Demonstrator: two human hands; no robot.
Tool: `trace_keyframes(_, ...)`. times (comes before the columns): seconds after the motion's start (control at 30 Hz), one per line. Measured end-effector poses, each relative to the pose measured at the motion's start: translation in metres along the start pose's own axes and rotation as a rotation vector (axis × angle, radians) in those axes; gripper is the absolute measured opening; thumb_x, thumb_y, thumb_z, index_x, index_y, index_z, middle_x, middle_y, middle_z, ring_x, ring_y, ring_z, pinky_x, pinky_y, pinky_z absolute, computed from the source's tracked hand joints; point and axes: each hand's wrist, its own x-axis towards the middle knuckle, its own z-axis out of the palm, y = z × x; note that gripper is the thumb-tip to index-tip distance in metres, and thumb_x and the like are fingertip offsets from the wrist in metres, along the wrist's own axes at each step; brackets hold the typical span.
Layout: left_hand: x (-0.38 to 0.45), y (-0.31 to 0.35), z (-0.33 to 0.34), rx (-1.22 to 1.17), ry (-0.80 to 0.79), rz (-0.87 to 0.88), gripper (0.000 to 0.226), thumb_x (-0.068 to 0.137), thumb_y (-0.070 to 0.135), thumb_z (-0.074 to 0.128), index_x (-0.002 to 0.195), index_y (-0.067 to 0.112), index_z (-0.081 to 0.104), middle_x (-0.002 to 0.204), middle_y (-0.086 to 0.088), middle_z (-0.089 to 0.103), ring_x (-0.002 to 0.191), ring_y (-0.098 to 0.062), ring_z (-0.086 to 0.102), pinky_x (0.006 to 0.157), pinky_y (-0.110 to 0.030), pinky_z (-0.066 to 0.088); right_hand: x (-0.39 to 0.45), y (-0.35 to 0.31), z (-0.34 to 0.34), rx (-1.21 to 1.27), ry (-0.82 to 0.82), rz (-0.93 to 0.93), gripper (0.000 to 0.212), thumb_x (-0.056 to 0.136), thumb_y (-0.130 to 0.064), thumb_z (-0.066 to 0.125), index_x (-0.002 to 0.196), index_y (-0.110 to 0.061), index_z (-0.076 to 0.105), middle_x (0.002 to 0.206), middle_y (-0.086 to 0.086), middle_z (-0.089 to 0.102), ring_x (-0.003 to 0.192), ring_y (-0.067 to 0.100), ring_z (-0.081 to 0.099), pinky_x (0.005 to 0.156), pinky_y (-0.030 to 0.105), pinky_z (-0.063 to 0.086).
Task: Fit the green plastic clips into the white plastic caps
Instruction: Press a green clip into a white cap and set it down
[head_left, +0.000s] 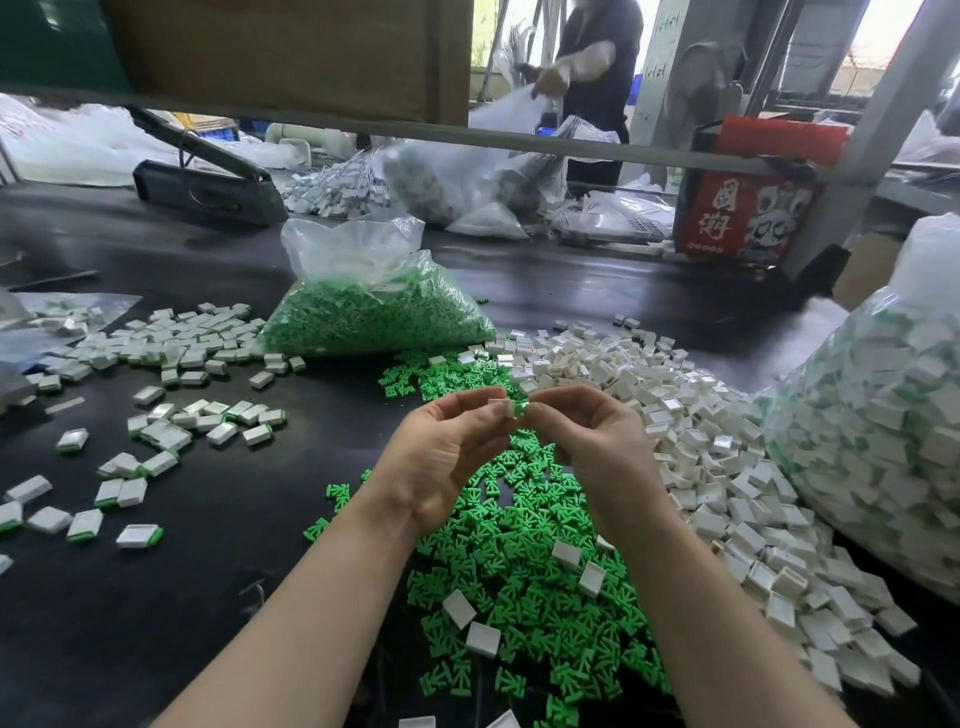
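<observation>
Head view. Nearest the camera, two bare forearms are seen rising from the near edge of a dark work surface (270, 545). The left hand (447, 457) is raised with its fingers curled, a white plastic cap (497, 406) being pinched at its fingertips. The right hand (592, 441) is likewise curled, a green plastic clip (519, 408) being pinched against the open end of that cap; the two parts are held touching, above the middle of the surface. How far the clip is seated cannot be told.

Beneath the hands, a loose heap of green clips (524, 587) is spread toward the near edge, with a few white caps lying on it. Just beside it, toward the right edge, a larger heap of empty white caps (727, 467) is piled. Assembled pieces (176, 415), white with a green end, are scattered across the left half. A clear bag of green clips (374, 306) stands behind the heaps, near the centre. At the right edge a bulging clear bag of assembled pieces (872, 436) is seen. Beyond the far edge, a person (597, 62) is handling a plastic bag, and a red box (748, 208) stands near a grey post.
</observation>
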Motion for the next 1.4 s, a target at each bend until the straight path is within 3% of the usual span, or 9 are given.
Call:
trace_keyframes(0.17,-0.001,-0.001,0.001,0.078,0.022,0.037,0.038,0.060,0.013,0.078,0.096,0.003,0.070,0.088,-0.012,0.076,0.076,-0.017,0.074,0.059,-0.020,0.056,-0.001,0.000,0.002,-0.030,0.039,-0.037,0.013,0.082,-0.002,0.074,0.094,0.002,0.069,0.076,0.003,0.071,0.062,-0.001,0.063,0.055,0.011,0.046)
trace_keyframes(0.3,-0.002,0.000,0.001,0.156,0.044,0.089,0.039,0.057,0.016,0.080,0.093,0.004,0.071,0.089,-0.015,0.076,0.077,-0.020,0.075,0.059,-0.019,0.056,-0.003,-0.002,0.005,-0.080,0.052,-0.087,0.012,0.080,-0.003,0.075,0.090,0.000,0.070,0.084,0.010,0.073,0.074,0.013,0.069,0.069,0.019,0.054)
trace_keyframes(0.43,-0.002,0.000,-0.004,0.258,0.033,0.121,0.035,0.060,0.020,0.081,0.091,0.006,0.073,0.089,-0.014,0.076,0.080,-0.022,0.075,0.062,-0.021,0.057,-0.005,-0.003,0.005,-0.114,0.024,-0.108,0.008,0.080,-0.003,0.076,0.087,-0.002,0.071,0.080,0.008,0.073,0.074,0.016,0.070,0.070,0.020,0.055)
trace_keyframes(0.57,-0.003,0.003,-0.007,0.502,-0.066,0.093,0.032,0.075,0.031,0.074,0.094,0.005,0.068,0.085,-0.011,0.076,0.076,-0.019,0.074,0.062,-0.022,0.055,-0.005,-0.003,0.003,-0.130,-0.006,-0.113,0.006,0.079,-0.003,0.076,0.085,-0.004,0.072,0.080,0.008,0.073,0.076,0.019,0.070,0.071,0.021,0.056)
trace_keyframes(0.73,-0.006,0.005,-0.008,0.742,-0.253,0.028,0.038,0.103,0.028,0.046,0.072,0.013,0.061,0.068,-0.014,0.069,0.054,-0.015,0.058,0.051,-0.021,0.041,-0.004,-0.002,0.001,-0.116,-0.065,-0.085,0.007,0.079,-0.001,0.076,0.083,-0.007,0.073,0.078,0.007,0.073,0.073,0.015,0.070,0.069,0.019,0.054)
trace_keyframes(1.0,-0.007,0.009,-0.011,0.721,-0.339,0.071,0.033,0.089,0.031,0.047,0.064,0.014,0.060,0.057,-0.006,0.059,0.051,-0.015,0.048,0.048,-0.019,0.037,-0.003,-0.003,-0.001,-0.141,-0.168,-0.016,0.013,0.082,-0.008,0.075,0.094,-0.010,0.071,0.081,0.005,0.075,0.073,0.008,0.069,0.065,0.013,0.050)
trace_keyframes(1.13,-0.007,0.005,-0.008,0.724,-0.364,0.099,0.031,0.091,0.031,0.046,0.069,0.012,0.056,0.055,0.000,0.053,0.048,-0.008,0.044,0.047,-0.016,0.035,-0.004,-0.006,-0.002,-0.343,-0.230,0.039,0.012,0.094,-0.017,0.061,0.095,-0.008,0.068,0.074,0.002,0.071,0.065,0.012,0.064,0.059,0.019,0.050)
trace_keyframes(1.23,-0.007,0.000,-0.005,0.732,-0.364,0.116,0.032,0.091,0.031,0.045,0.065,0.022,0.061,0.059,0.001,0.050,0.052,-0.007,0.042,0.050,-0.015,0.035,-0.005,-0.003,0.003,-0.631,-0.269,-0.006,0.028,0.102,-0.025,0.046,0.088,-0.007,0.061,0.078,0.015,0.065,0.068,0.032,0.057,0.068,0.047,0.050)
trace_keyframes(1.4,-0.006,-0.005,-0.005,0.787,-0.305,0.136,0.029,0.099,0.026,0.044,0.074,0.016,0.053,0.063,0.006,0.046,0.058,-0.009,0.039,0.056,-0.022,0.035,-0.008,-0.002,0.006,-0.794,-0.269,-0.116,0.040,0.104,-0.030,0.034,0.067,-0.023,0.049,0.062,-0.006,0.052,0.057,0.009,0.046,0.058,0.035,0.039)
